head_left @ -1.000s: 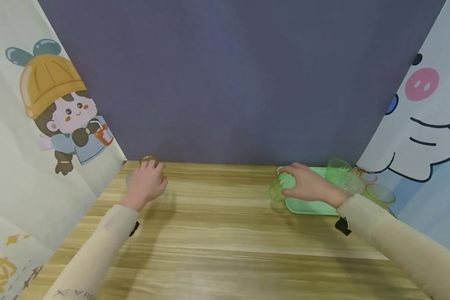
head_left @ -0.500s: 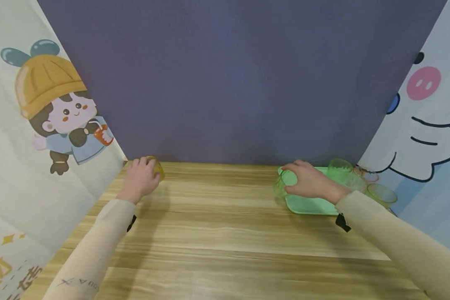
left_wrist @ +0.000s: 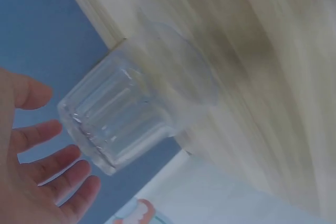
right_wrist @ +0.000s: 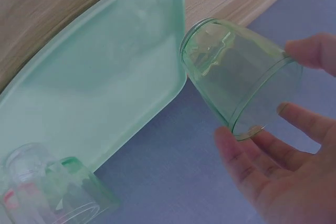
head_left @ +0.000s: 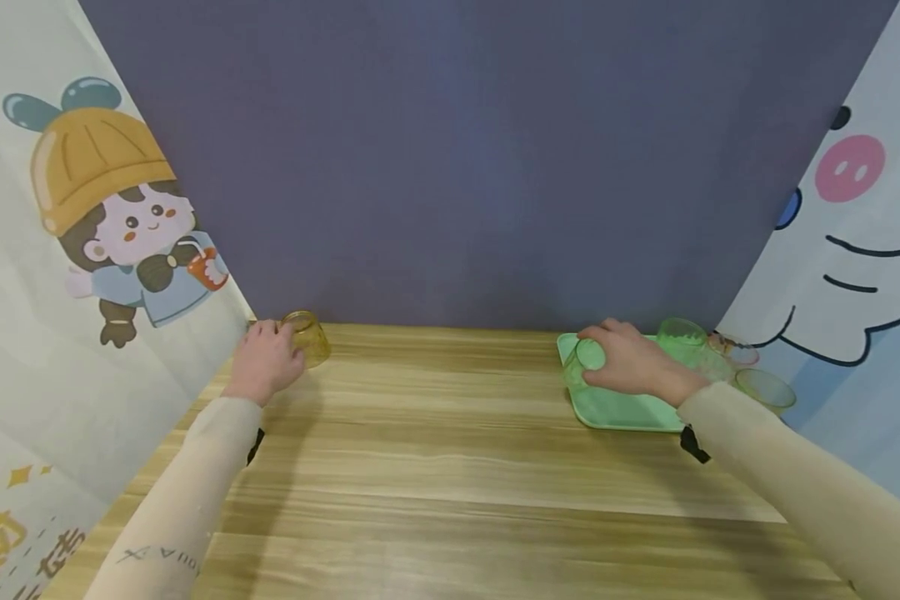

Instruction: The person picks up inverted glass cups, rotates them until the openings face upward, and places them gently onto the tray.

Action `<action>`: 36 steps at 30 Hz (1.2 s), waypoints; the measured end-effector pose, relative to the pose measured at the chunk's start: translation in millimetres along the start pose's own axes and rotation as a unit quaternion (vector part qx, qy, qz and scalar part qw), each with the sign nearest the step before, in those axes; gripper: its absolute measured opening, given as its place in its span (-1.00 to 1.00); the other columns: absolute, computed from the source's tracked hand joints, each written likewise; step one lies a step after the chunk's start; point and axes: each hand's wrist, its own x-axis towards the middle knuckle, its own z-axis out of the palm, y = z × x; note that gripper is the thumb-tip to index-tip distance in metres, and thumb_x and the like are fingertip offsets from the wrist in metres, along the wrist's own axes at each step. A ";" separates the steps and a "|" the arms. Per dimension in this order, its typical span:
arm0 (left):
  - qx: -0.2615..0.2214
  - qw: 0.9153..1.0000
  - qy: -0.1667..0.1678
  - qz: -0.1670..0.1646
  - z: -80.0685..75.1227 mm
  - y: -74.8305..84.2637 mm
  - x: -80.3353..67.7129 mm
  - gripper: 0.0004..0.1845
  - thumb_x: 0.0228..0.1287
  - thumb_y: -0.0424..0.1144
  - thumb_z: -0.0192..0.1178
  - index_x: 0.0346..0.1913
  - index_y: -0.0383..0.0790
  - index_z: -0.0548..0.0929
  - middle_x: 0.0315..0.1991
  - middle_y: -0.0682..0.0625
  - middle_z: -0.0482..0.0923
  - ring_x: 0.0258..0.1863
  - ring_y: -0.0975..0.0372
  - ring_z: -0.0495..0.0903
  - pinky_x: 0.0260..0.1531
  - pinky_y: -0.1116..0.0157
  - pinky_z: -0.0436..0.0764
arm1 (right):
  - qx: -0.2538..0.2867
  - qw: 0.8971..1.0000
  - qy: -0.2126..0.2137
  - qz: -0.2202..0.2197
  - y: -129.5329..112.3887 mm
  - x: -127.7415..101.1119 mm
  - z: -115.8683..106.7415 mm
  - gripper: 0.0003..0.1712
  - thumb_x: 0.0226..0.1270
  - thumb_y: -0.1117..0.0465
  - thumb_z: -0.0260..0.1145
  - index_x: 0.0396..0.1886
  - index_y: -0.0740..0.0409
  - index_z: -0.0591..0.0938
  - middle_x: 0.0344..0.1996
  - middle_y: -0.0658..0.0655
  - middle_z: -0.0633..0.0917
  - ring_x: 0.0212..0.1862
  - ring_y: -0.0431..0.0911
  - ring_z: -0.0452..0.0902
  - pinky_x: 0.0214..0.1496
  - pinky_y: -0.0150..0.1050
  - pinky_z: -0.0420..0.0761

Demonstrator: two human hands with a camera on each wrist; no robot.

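Note:
My left hand point(head_left: 264, 358) is at the far left corner of the table, its fingers spread in the left wrist view. The fingertips are right by the near end of a clear fluted glass point(left_wrist: 118, 114), which my hand hides in the head view. Just right of that hand, a yellow glass point(head_left: 312, 340) stands near the back wall. With thumb and fingers around its near end, my right hand point(head_left: 630, 358) holds a pale green glass point(right_wrist: 236, 72). In the head view this glass overlaps the left edge of a mint green tray point(head_left: 622, 414).
On the tray's right side are a green glass point(head_left: 678, 335) and a clear one point(right_wrist: 29, 163). A yellowish glass point(head_left: 767, 390) and a pinkish one point(head_left: 742, 353) stand farther right. A dark panel point(head_left: 465, 167) closes off the wooden table's point(head_left: 435, 467) back.
My left hand has moved left off the yellow glass, which now shows more fully. My right hand has carried the pale green glass a little to the right, over the tray's edge.

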 end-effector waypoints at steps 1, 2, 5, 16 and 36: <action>-0.002 1.000 -0.002 -0.003 1.1 -2.4 -0.8 -0.44 0.45 -0.16 -0.05 0.33 -0.53 0.35 0.25 -0.57 0.29 0.30 -0.40 0.20 0.23 -0.35 0.28 | -0.001 1.000 0.000 0.002 -0.6 -0.4 0.2 -0.31 0.31 0.07 0.38 0.36 0.29 0.49 0.21 0.41 0.48 0.26 0.40 0.35 0.09 0.32 0.51; -0.003 1.000 -0.003 -0.006 2.4 -4.6 -1.6 -0.43 0.45 -0.16 -0.06 0.34 -0.53 0.35 0.26 -0.57 0.28 0.30 -0.40 0.20 0.22 -0.36 0.29 | -0.002 1.000 0.000 0.004 -1.1 -0.8 0.4 -0.31 0.31 0.07 0.38 0.37 0.28 0.49 0.21 0.41 0.48 0.26 0.40 0.35 0.08 0.32 0.51; -0.013 1.000 -0.005 -0.014 4.9 -10.5 -2.7 -0.41 0.44 -0.14 -0.07 0.35 -0.53 0.34 0.27 -0.57 0.25 0.28 -0.41 0.22 0.20 -0.37 0.30 | -0.002 1.000 0.000 0.012 -3.0 -2.5 0.9 -0.30 0.31 0.06 0.37 0.38 0.28 0.48 0.24 0.42 0.46 0.29 0.43 0.32 0.08 0.35 0.50; -0.028 0.999 -0.027 -0.018 6.3 -20.8 -5.0 -0.44 0.46 -0.12 -0.15 0.30 -0.52 0.37 0.23 -0.57 0.23 0.22 -0.41 0.25 0.09 -0.37 0.39 | 0.002 0.999 0.000 0.032 -5.8 -9.0 3.9 -0.29 0.32 0.05 0.35 0.38 0.29 0.47 0.25 0.45 0.43 0.28 0.46 0.30 0.06 0.37 0.48; -0.019 0.998 -0.058 -0.001 -1.4 -26.0 -13.2 -0.48 0.53 -0.15 -0.12 0.29 -0.53 0.40 0.22 -0.57 0.28 0.26 -0.43 0.21 0.12 -0.36 0.38 | -0.011 0.998 0.003 0.067 -3.5 -18.4 5.5 -0.25 0.32 0.04 0.33 0.40 0.35 0.43 0.28 0.56 0.37 0.29 0.52 0.27 0.02 0.40 0.49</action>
